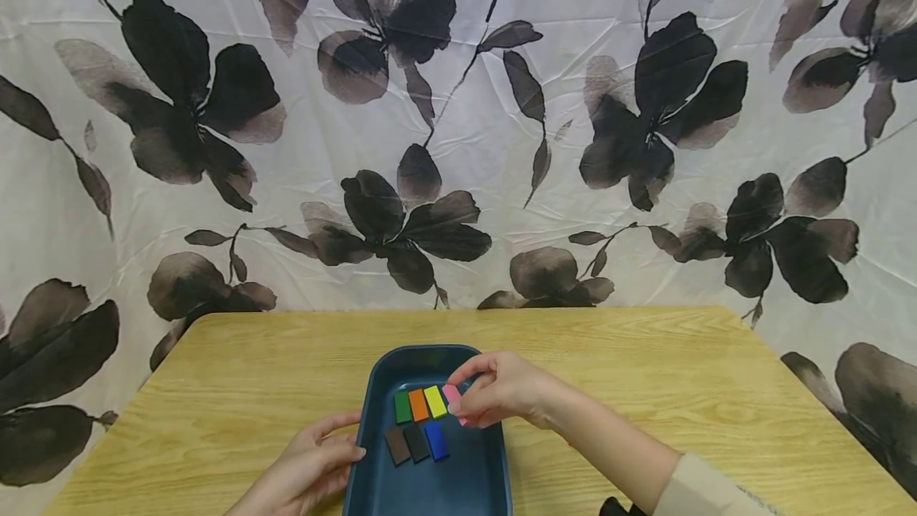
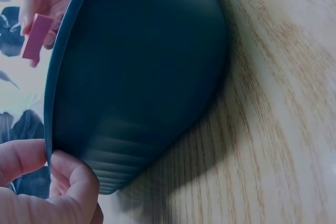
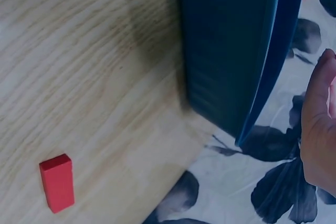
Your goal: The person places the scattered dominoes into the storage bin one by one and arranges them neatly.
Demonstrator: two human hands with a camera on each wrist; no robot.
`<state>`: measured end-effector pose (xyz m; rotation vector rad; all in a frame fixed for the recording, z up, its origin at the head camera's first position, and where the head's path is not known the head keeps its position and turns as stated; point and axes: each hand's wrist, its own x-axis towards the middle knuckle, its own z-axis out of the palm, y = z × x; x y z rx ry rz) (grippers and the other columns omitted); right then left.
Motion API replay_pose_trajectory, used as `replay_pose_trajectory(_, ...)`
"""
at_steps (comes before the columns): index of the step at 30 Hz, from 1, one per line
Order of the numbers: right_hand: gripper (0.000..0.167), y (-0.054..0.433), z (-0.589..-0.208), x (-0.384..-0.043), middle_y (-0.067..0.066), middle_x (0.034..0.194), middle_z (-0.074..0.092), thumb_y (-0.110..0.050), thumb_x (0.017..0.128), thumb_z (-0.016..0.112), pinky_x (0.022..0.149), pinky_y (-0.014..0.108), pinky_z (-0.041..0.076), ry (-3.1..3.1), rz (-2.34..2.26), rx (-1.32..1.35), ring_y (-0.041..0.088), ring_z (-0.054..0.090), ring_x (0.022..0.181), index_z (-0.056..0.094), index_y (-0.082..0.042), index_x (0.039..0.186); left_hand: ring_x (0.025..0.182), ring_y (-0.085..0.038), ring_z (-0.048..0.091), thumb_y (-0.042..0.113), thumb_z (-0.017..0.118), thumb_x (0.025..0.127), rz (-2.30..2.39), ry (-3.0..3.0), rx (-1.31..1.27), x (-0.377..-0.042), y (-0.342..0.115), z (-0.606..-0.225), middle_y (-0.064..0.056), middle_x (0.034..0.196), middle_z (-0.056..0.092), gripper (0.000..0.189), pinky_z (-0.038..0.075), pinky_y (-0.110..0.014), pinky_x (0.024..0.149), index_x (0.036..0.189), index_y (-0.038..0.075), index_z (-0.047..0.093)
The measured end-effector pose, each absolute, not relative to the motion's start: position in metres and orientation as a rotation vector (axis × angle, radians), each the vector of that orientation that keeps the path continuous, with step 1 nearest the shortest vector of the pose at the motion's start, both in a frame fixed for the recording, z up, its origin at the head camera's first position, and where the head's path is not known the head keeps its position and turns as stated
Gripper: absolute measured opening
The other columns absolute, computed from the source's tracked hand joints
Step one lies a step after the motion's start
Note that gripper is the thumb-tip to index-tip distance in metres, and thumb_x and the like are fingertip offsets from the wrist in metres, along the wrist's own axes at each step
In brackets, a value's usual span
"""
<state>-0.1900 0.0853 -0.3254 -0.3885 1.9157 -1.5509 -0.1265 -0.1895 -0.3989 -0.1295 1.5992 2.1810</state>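
A dark blue tray (image 1: pixel 466 484) stands on the table, and my left hand (image 1: pixel 315 460) pinches its left rim between thumb and fingers. Over the tray's right side, my right hand (image 1: pixel 497 392) holds a pink block (image 1: pixel 451 395); the left wrist view shows this pink block (image 2: pixel 37 36) raised above the rim. Beside it, in a row, are a green block (image 1: pixel 403 407), an orange block (image 1: pixel 418 404) and a yellow block (image 1: pixel 435 402). Nearer me in the tray lie a brown block (image 1: pixel 397 446), a black block (image 1: pixel 415 443) and a blue block (image 1: pixel 436 441).
On the wooden table (image 1: pixel 229 388), outside the tray, a red block (image 3: pixel 58 183) appears in the right wrist view. A white cloth with dark flowers (image 1: pixel 458 142) hangs behind the table. Some black object (image 1: pixel 618 508) pokes in at the bottom, below the right forearm.
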Motion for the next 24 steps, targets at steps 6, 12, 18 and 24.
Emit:
replay_pose_trajectory(6,0.025,0.076,-0.329,-0.185,0.007,0.071,0.068,-0.003,0.079,0.071,0.064,0.032,0.055,1.924,-1.540,-0.386,0.015,0.066,0.064,0.063,0.000,0.102,0.080,-0.014,0.060,-0.009,0.054,0.083,2.174,1.614,-0.134,-0.126,-0.190,-0.400,-0.009,0.098,0.058,0.065,0.052,-0.023,0.069,0.138,-0.012,0.018)
replay_pose_trajectory(12,0.021,0.063,-0.333,-0.178,0.011,0.075,0.069,-0.001,0.078,0.072,0.061,0.031,0.055,1.946,-1.487,-0.344,0.015,0.066,0.062,0.064,-0.002,0.098,0.080,-0.014,0.061,-0.010,0.054,0.083,2.177,1.621,-0.138,-0.126,-0.188,-0.399,-0.010,0.098,0.057,0.066,0.052,-0.024,0.070,0.138,-0.012,0.017)
replay_pose_trajectory(18,0.020,0.055,-0.337,-0.173,0.013,0.075,0.069,0.000,0.078,0.072,0.060,0.031,0.055,1.958,-1.461,-0.345,0.016,0.066,0.063,0.064,-0.004,0.095,0.080,-0.014,0.060,-0.009,0.055,0.083,2.169,1.640,-0.154,-0.126,-0.187,-0.399,-0.010,0.098,0.056,0.067,0.052,-0.023,0.069,0.138,-0.012,0.017)
replay_pose_trajectory(24,0.018,0.043,-0.352,-0.166,0.010,0.064,0.066,0.003,0.073,0.075,0.054,0.029,0.054,2.018,-1.411,-0.340,0.012,0.060,0.052,0.065,-0.006,0.085,0.082,-0.015,0.060,-0.009,0.053,0.083,2.175,1.637,-0.156,-0.126,-0.188,-0.400,-0.011,0.099,0.056,0.067,0.052,-0.026,0.072,0.138,-0.013,0.015)
